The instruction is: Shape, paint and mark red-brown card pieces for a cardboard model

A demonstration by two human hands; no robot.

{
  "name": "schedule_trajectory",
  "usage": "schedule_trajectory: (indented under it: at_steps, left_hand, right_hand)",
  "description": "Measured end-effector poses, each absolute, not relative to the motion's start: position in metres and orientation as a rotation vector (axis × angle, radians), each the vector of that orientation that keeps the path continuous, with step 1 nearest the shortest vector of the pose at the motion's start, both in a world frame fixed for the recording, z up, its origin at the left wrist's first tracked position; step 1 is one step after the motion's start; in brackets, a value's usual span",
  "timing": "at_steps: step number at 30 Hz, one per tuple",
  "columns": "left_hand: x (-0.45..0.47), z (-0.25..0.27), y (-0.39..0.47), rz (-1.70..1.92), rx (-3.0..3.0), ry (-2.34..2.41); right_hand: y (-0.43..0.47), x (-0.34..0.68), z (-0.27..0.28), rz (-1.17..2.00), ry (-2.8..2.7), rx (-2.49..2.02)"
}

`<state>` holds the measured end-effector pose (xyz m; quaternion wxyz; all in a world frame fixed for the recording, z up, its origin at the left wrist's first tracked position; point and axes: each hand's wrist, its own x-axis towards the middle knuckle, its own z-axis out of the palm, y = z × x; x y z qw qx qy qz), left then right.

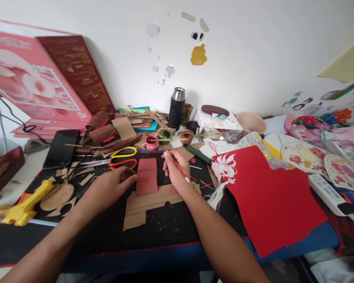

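Observation:
A piece of cardboard [147,175] painted dull red lies on the black mat, over a larger brown cardboard strip [135,212]. At its left edge is my left hand [113,186], thumb and index finger apart, the fingertips touching or very near the edge. My right hand [177,169] is closed around a thin red-handled paintbrush [180,170], right of the red piece; the brush's tip is hard to make out. Just beyond stand an open jar of red paint [152,143], a green one [165,136] and a brown one [187,136]. A thin green stick [177,139] lies across them.
Yellow-and-orange scissors [123,152], a phone [61,148] and a yellow glue gun [29,204] lie left. A black flask [177,108] stands behind the jars, near cardboard scraps [124,127]. A large red sheet [271,200] and white tassel [217,196] lie right.

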<state>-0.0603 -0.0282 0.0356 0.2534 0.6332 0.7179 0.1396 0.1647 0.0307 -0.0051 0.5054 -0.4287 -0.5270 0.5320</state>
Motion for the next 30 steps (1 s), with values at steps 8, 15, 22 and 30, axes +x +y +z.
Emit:
schedule_trajectory:
  at_steps: [8,15,22,30]
  left_hand:
    - [-0.055,0.022,-0.009,0.331,1.598,1.761]
    - [-0.052,0.035,-0.019,0.611,1.323,1.512]
    - [-0.060,0.058,-0.035,0.865,1.414,1.429]
    - [-0.054,0.056,-0.039,0.703,1.682,1.438]
  right_hand:
    - [0.026,0.162,-0.013,1.226,-1.484,-1.056]
    - [0.027,0.162,-0.010,1.298,-1.409,-1.033]
    - [0.032,0.160,-0.003,1.432,-1.187,-1.027]
    - [0.032,0.161,-0.001,1.571,-1.167,-0.996]
